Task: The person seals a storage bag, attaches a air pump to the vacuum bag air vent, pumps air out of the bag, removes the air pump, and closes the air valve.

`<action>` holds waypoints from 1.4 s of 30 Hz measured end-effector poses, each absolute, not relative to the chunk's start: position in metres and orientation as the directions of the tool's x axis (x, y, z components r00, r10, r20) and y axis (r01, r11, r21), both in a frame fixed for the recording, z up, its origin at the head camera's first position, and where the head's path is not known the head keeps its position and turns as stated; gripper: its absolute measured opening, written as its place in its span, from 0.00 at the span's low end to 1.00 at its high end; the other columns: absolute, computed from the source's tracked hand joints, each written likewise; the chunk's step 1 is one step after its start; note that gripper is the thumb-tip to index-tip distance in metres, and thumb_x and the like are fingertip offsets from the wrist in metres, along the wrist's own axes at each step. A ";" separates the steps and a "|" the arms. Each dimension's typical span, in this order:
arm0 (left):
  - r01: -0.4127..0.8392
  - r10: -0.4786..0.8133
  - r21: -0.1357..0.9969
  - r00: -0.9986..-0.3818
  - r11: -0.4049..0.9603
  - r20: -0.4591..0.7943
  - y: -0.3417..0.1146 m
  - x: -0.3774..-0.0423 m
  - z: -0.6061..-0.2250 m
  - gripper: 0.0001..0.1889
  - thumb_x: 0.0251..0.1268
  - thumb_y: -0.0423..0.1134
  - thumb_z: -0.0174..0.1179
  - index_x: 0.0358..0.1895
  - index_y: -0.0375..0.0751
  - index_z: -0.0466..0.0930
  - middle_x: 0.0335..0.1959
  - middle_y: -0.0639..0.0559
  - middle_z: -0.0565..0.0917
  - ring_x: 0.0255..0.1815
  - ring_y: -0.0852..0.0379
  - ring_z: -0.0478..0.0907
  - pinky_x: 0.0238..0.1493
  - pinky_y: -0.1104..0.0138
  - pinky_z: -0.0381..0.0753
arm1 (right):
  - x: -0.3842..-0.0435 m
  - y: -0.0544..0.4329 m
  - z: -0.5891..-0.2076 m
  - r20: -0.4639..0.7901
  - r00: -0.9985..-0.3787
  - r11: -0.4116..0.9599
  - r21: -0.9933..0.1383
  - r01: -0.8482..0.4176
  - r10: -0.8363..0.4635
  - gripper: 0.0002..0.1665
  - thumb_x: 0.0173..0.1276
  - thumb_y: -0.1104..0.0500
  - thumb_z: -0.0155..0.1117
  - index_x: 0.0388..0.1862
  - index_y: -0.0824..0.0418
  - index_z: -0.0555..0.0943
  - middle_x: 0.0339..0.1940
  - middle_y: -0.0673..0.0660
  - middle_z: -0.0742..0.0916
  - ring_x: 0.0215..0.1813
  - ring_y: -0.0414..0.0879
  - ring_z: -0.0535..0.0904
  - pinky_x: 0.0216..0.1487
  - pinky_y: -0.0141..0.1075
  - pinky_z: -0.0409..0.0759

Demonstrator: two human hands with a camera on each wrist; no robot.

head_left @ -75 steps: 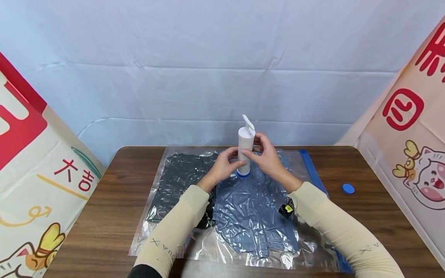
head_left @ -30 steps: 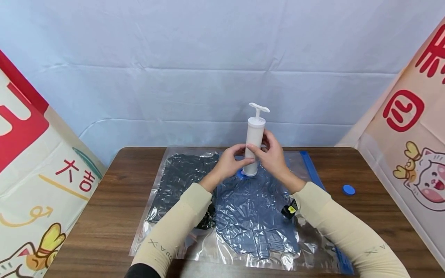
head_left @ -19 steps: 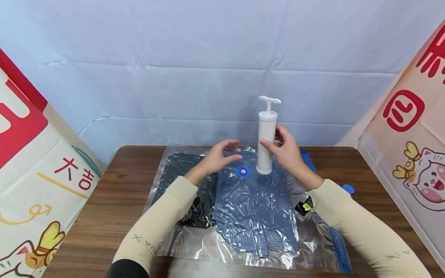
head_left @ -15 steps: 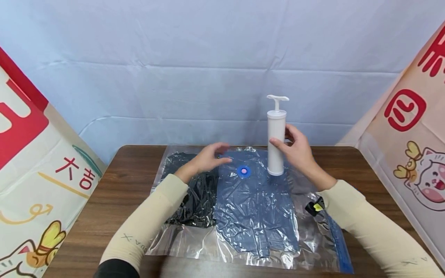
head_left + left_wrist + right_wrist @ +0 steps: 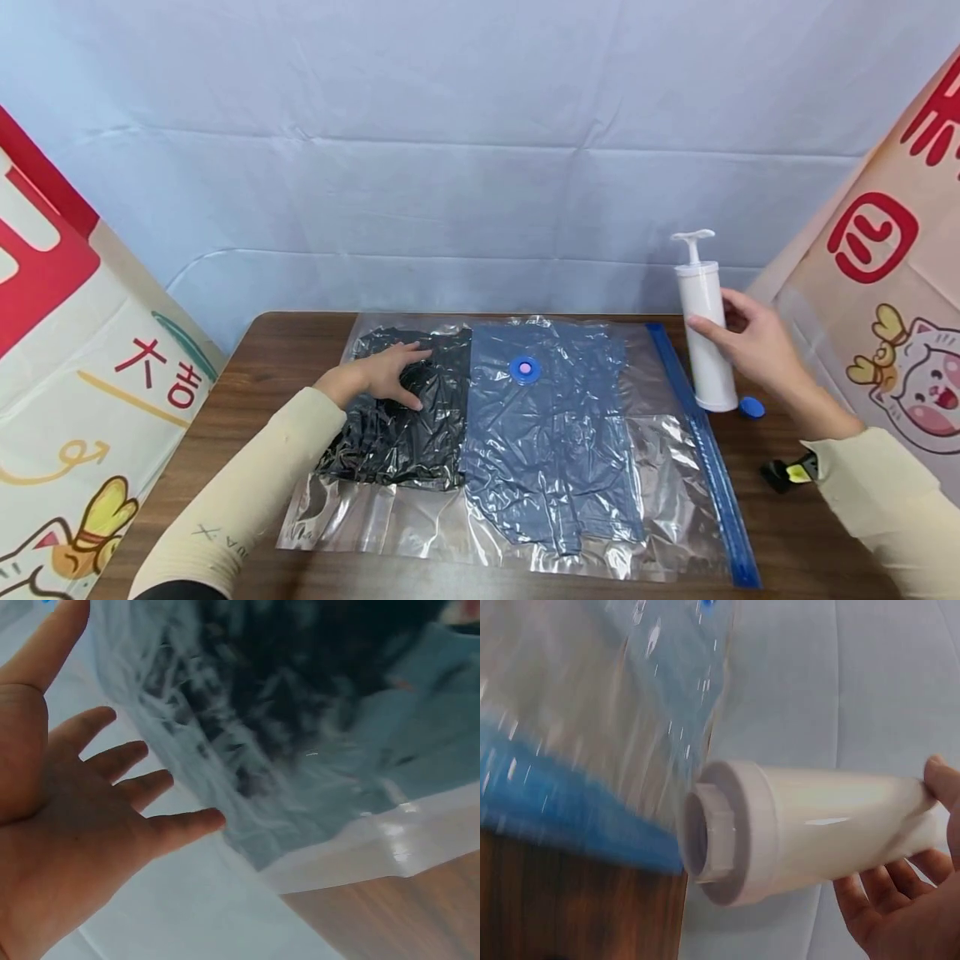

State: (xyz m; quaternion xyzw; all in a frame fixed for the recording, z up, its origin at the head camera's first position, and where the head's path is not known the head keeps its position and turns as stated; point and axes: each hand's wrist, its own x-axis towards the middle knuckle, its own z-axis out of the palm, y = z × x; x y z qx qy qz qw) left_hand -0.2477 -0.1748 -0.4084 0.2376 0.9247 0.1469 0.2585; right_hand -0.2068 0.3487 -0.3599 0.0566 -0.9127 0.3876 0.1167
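My right hand (image 5: 757, 342) grips a white hand pump (image 5: 705, 337) by its barrel, above the right side of the table; its T-shaped handle points up. In the right wrist view the open nozzle end of the pump (image 5: 735, 832) shows, with fingers and thumb around the barrel. A clear vacuum storage bag (image 5: 420, 521) lies flat, with dark folded cloth (image 5: 442, 433) on its left and blue cloth (image 5: 547, 450) in the middle. The round blue valve (image 5: 525, 369) with a pink centre is uncovered. My left hand (image 5: 378, 372), fingers spread, is over the dark cloth and holds nothing.
A blue cap (image 5: 752, 407) lies on the wooden table (image 5: 240, 400), right of the bag's blue zip edge (image 5: 705, 458). A pale cloth backdrop (image 5: 450, 208) hangs behind the table, and printed banners (image 5: 892, 333) stand at both sides.
The pump has come off the valve, and my right hand has carried it to the right past the bag's zip edge. My left hand has let go of the pump and moved left.
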 end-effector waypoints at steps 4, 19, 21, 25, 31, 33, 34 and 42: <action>0.358 0.498 0.367 -0.753 0.859 -0.431 -0.177 -0.242 -0.415 0.50 0.62 0.49 0.74 0.81 0.38 0.54 0.82 0.32 0.46 0.81 0.28 0.40 0.73 0.33 0.52 | -0.208 0.379 -0.366 0.206 -0.979 0.752 -0.645 -0.137 -0.001 0.37 0.74 0.48 0.67 0.70 0.73 0.70 0.53 0.77 0.81 0.38 0.23 0.70 0.32 0.19 0.71; 0.297 0.422 0.322 -0.785 0.899 -0.454 -0.173 -0.231 -0.419 0.52 0.60 0.51 0.75 0.82 0.45 0.53 0.83 0.38 0.45 0.82 0.33 0.39 0.70 0.26 0.48 | -0.195 0.441 -0.394 0.022 -0.988 0.867 -0.483 0.123 0.152 0.47 0.73 0.40 0.65 0.65 0.82 0.68 0.50 0.84 0.76 0.39 0.70 0.79 0.30 0.59 0.82; 0.294 0.420 0.323 -0.786 0.900 -0.453 -0.173 -0.231 -0.419 0.52 0.60 0.51 0.75 0.82 0.45 0.53 0.83 0.38 0.45 0.82 0.33 0.39 0.70 0.26 0.47 | -0.194 0.447 -0.400 0.000 -0.988 0.884 -0.447 0.138 0.154 0.47 0.72 0.40 0.66 0.64 0.82 0.69 0.46 0.83 0.77 0.35 0.67 0.79 0.27 0.54 0.81; 0.283 0.409 0.320 -0.791 0.904 -0.455 -0.173 -0.231 -0.419 0.51 0.60 0.50 0.75 0.82 0.46 0.53 0.84 0.39 0.45 0.82 0.34 0.38 0.70 0.27 0.47 | -0.192 0.456 -0.409 -0.022 -0.991 0.913 -0.386 0.131 0.133 0.44 0.69 0.40 0.69 0.57 0.81 0.71 0.36 0.79 0.79 0.29 0.60 0.76 0.21 0.44 0.76; 0.270 0.401 0.324 -0.790 0.907 -0.464 -0.171 -0.231 -0.419 0.52 0.60 0.50 0.75 0.82 0.45 0.53 0.84 0.39 0.44 0.82 0.34 0.38 0.71 0.28 0.46 | -0.189 0.463 -0.416 -0.096 -0.985 0.928 -0.334 0.165 0.141 0.47 0.67 0.40 0.70 0.55 0.83 0.68 0.34 0.77 0.79 0.28 0.60 0.74 0.21 0.43 0.73; 0.267 0.398 0.323 -0.791 0.908 -0.464 -0.170 -0.231 -0.419 0.52 0.59 0.49 0.75 0.82 0.45 0.53 0.84 0.39 0.44 0.82 0.34 0.38 0.71 0.28 0.46 | -0.188 0.464 -0.418 -0.103 -0.983 0.930 -0.321 0.180 0.155 0.47 0.66 0.40 0.70 0.56 0.83 0.67 0.35 0.78 0.79 0.28 0.60 0.74 0.22 0.44 0.72; 0.266 0.396 0.322 -0.792 0.909 -0.464 -0.170 -0.232 -0.419 0.52 0.59 0.49 0.75 0.82 0.45 0.53 0.84 0.39 0.44 0.82 0.34 0.38 0.71 0.28 0.46 | -0.188 0.464 -0.419 -0.110 -0.980 0.930 -0.315 0.191 0.165 0.48 0.66 0.39 0.70 0.56 0.83 0.67 0.36 0.79 0.78 0.28 0.60 0.74 0.22 0.45 0.72; 0.273 0.409 0.335 -0.788 0.902 -0.460 -0.173 -0.230 -0.421 0.52 0.59 0.50 0.75 0.82 0.46 0.53 0.84 0.38 0.44 0.82 0.34 0.37 0.71 0.27 0.44 | -0.192 0.467 -0.429 -0.130 -0.971 0.937 -0.264 0.227 0.199 0.49 0.63 0.40 0.73 0.55 0.84 0.67 0.38 0.81 0.78 0.30 0.63 0.74 0.26 0.50 0.73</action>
